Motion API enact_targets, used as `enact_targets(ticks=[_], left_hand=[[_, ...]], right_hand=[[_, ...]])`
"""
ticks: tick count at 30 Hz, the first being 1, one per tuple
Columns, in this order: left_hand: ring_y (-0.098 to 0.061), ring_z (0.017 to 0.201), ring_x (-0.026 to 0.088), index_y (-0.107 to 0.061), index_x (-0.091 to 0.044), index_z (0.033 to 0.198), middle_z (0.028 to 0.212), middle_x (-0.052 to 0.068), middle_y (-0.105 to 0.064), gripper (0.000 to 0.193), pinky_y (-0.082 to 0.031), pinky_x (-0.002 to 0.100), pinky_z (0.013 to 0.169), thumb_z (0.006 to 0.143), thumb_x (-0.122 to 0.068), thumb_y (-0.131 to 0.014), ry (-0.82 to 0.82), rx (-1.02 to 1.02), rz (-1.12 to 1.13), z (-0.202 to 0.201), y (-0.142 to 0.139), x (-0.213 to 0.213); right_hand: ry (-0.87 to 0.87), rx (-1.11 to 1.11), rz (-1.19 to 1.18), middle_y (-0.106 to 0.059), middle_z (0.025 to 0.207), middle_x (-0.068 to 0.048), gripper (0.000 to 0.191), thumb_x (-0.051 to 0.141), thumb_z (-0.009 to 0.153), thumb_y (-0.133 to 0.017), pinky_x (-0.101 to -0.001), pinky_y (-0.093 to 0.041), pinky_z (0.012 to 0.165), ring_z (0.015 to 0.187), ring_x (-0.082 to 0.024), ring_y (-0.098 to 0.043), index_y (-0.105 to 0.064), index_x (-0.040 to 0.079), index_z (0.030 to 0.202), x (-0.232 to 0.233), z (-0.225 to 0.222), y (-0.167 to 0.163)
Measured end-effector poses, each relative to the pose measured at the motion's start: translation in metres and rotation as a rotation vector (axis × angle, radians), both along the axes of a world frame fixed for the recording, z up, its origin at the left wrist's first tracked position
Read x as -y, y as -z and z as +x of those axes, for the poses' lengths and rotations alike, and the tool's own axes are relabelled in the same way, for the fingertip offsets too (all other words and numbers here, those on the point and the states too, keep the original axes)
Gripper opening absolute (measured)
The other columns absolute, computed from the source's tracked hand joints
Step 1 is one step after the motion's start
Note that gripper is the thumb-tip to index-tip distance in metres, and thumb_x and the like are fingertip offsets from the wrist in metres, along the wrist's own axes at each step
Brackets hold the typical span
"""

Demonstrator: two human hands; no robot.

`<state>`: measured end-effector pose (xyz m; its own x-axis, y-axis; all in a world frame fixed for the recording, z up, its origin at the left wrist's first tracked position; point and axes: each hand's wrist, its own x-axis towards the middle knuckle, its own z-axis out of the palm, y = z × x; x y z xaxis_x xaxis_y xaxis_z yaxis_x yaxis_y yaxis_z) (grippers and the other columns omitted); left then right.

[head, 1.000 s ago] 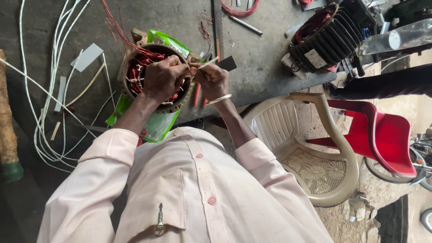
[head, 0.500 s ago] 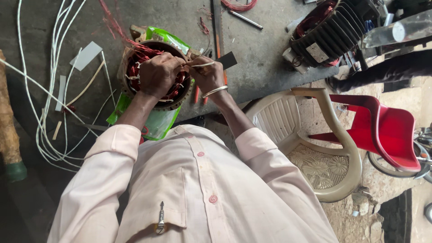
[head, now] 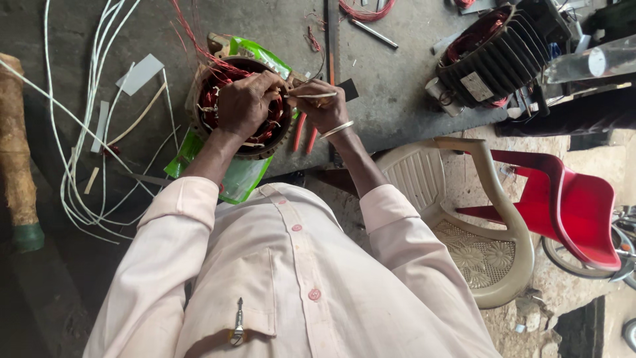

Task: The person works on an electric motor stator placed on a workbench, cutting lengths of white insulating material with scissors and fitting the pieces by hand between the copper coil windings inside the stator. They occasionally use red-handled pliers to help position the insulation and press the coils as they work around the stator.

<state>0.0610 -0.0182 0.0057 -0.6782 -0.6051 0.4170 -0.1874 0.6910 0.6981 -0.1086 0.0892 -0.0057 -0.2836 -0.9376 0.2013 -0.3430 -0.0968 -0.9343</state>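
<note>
So this is a motor rewind in progress, somewhere in the middle I'd say. The motor core [head: 242,106] sits on a green plastic bag [head: 235,176] on the dark workbench [head: 391,86], and the red copper windings [head: 213,99] are already seated around the inside of it, with loose red wire ends [head: 192,33] trailing off the far side. The left hand [head: 246,103] is curled over the top of the core, fingers pressed down on the coils. The right hand [head: 324,106] is pinched shut on a thin pale strip [head: 311,95], tip pointed into the core right beside the left fingers. Looks like tucking or insulating is what's going on. Ends aren't tied or joined yet, and a heap of white wire [head: 79,166] lies unused to the left. A second finned motor [head: 497,56] sits well apart on the right
</note>
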Motion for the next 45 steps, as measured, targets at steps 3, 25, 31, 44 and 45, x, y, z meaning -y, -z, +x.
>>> enact_targets(ticks=[3, 25, 31, 44, 45], left_hand=[[-0.074, 0.082, 0.028, -0.069, -0.01, 0.105, 0.092, 0.007, -0.075, 0.018, -0.056, 0.04, 0.067, 0.09, -0.009, -0.079, -0.012, -0.043, 0.073, -0.004, 0.0, 0.001], [-0.077, 0.087, 0.025, -0.068, -0.008, 0.112, 0.095, 0.007, -0.078, 0.024, -0.058, 0.038, 0.073, 0.089, -0.006, -0.075, -0.121, -0.054, 0.182, -0.004, 0.012, -0.009], [-0.076, 0.087, 0.026, -0.067, -0.008, 0.11, 0.092, 0.006, -0.078, 0.023, -0.058, 0.039, 0.075, 0.089, -0.007, -0.076, -0.075, -0.034, 0.181, -0.007, 0.026, 0.003], [-0.074, 0.088, 0.031, -0.075, -0.01, 0.106, 0.111, 0.009, -0.071, 0.016, -0.06, 0.043, 0.073, 0.091, -0.012, -0.071, -0.176, 0.041, -0.031, 0.002, 0.014, -0.011], [-0.074, 0.086, 0.031, -0.076, -0.01, 0.106, 0.112, 0.009, -0.072, 0.017, -0.06, 0.043, 0.073, 0.09, -0.013, -0.071, -0.189, 0.048, -0.046, 0.001, 0.014, -0.01]], right_hand=[[0.035, 0.404, 0.076, -0.075, 0.095, -0.003, 0.014, 0.003, 0.09, -0.08, -0.026, -0.058, 0.071, 0.084, -0.009, -0.07, -0.076, 0.001, 0.104, 0.004, -0.001, 0.007], [0.213, -0.298, -0.053, -0.072, 0.089, -0.01, 0.011, 0.007, 0.086, -0.083, -0.0323, -0.054, 0.058, 0.068, -0.02, -0.07, -0.076, 0.006, 0.095, 0.001, 0.027, 0.011], [0.238, -0.532, -0.067, -0.068, 0.092, -0.011, 0.01, 0.011, 0.089, -0.081, -0.0388, -0.055, 0.067, 0.079, -0.031, -0.07, -0.073, 0.008, 0.095, 0.008, 0.033, 0.018], [0.369, -0.276, -0.049, -0.069, 0.085, -0.007, 0.009, 0.01, 0.088, -0.081, -0.0324, -0.053, 0.066, 0.073, -0.018, -0.068, -0.074, 0.006, 0.092, -0.008, 0.045, 0.021], [0.372, -0.27, -0.048, -0.07, 0.085, -0.007, 0.009, 0.011, 0.088, -0.081, -0.0319, -0.053, 0.066, 0.073, -0.018, -0.068, -0.075, 0.006, 0.092, -0.007, 0.045, 0.021]])
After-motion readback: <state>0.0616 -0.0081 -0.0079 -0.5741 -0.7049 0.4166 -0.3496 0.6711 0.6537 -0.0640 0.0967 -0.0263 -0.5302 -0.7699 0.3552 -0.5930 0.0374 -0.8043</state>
